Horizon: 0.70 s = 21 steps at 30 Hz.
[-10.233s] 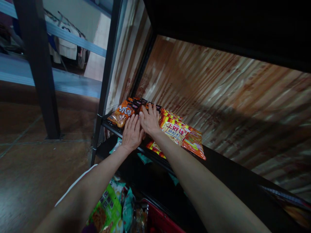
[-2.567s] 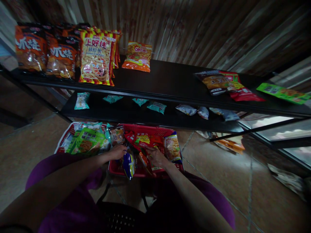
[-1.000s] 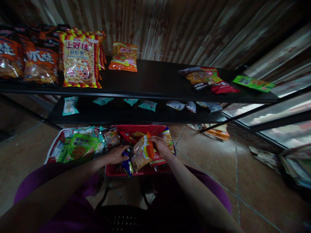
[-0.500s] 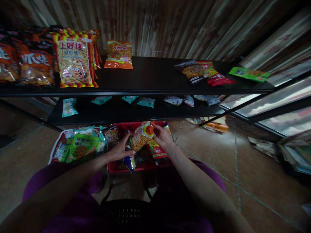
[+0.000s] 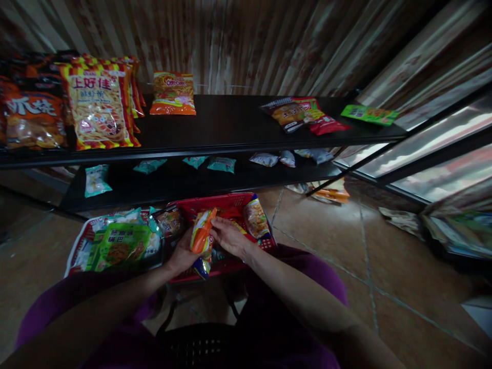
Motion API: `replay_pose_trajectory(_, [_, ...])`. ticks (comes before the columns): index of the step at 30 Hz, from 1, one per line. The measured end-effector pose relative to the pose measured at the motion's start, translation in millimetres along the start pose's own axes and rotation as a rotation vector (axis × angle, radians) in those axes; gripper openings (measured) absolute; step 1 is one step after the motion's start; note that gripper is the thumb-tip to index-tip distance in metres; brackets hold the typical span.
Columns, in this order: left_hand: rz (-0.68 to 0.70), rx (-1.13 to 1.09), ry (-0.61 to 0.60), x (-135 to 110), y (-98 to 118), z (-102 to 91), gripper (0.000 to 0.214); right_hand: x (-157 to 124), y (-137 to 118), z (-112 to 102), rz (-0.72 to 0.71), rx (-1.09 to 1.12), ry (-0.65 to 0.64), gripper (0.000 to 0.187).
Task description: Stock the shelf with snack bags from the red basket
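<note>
Handling step, I judge: my left hand (image 5: 183, 257) and right hand (image 5: 229, 237) pinch one packet (image 5: 201, 238), basket (image 5: 226, 200) beneath them. Moving it calls for light, even pressure.

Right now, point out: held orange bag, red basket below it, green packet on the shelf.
Held orange bag (image 5: 202, 234), head view: orange panel.
Red basket (image 5: 226, 202), head view: far wall.
Green packet (image 5: 370, 114), head view: its middle.

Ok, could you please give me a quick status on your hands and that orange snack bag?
Left hand, right hand: both gripping orange snack bag. Bag over red basket. Other packets in basket below.
</note>
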State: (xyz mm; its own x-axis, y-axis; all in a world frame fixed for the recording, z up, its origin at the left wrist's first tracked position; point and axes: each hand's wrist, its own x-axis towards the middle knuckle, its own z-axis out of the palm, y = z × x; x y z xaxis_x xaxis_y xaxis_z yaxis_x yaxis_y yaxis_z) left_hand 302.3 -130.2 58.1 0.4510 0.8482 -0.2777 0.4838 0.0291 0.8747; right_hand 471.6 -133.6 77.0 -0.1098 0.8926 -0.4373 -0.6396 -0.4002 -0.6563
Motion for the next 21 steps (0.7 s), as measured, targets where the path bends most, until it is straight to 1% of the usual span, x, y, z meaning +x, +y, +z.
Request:
replay_pose_trajectory(2, [-0.065, -0.102, -0.009, 0, -11, 2.3, 0.058, -4, 0, -9, -0.085, -0.184, 0.025, 0.024])
replay_pose_trajectory(3, [-0.107, -0.158, -0.006, 0, -16, 2.1, 0.055, -6, -2, -15, -0.112, -0.341, 0.046, 0.027])
replay_pose_trajectory(4, [-0.155, -0.216, 0.001, 0, -20, 0.8, 0.053, -10, -5, -22, -0.106, -0.536, 0.06, 0.031])
replay_pose_trajectory(5, [-0.203, -0.274, 0.013, 0, -23, -1.5, 0.053, -13, -8, -31, -0.064, -0.754, 0.064, 0.037])
replay_pose_trajectory(6, [-0.245, -0.33, 0.028, -1, -25, -4.7, 0.053, -18, -10, -39, 0.007, -0.986, 0.047, 0.041])
replay_pose_trajectory(7, [-0.277, -0.378, 0.049, -2, -26, -8.7, 0.054, -23, -11, -48, 0.105, -1.194, -0.006, 0.043])
replay_pose_trajectory(8, [-0.292, -0.415, 0.065, -4, -26, -13.0, 0.056, -27, -12, -56, 0.18, -1.376, -0.074, 0.041])
replay_pose_trajectory(10, [-0.29, -0.464, 0.07, -7, -24, -21.5, 0.058, -35, -8, -69, 0.258, -1.608, -0.175, 0.024])
replay_pose_trajectory(11, [-0.289, -0.478, 0.071, -9, -22, -25.1, 0.059, -38, -6, -74, 0.262, -1.67, -0.182, 0.017])
replay_pose_trajectory(12, [-0.291, -0.487, 0.071, -10, -21, -28.0, 0.059, -39, -3, -77, 0.259, -1.703, -0.161, 0.018])
replay_pose_trajectory(14, [-0.308, -0.489, 0.078, -12, -20, -31.6, 0.061, -37, -2, -82, 0.246, -1.738, -0.068, 0.029])
replay_pose_trajectory(16, [-0.326, -0.468, 0.091, -14, -18, -32.9, 0.064, -31, -5, -87, 0.215, -1.766, 0.058, 0.037])
replay_pose_trajectory(18, [-0.32, -0.45, 0.102, -14, -16, -33.0, 0.066, -22, -11, -94, 0.167, -1.788, 0.187, 0.049])
replay_pose_trajectory(20, [-0.302, -0.439, 0.106, -14, -14, -32.8, 0.068, -15, -14, -105, 0.115, -1.703, 0.27, 0.067])
replay_pose_trajectory(21, [-0.295, -0.432, 0.107, -13, -12, -32.7, 0.067, -13, -12, -110, 0.096, -1.611, 0.279, 0.075])
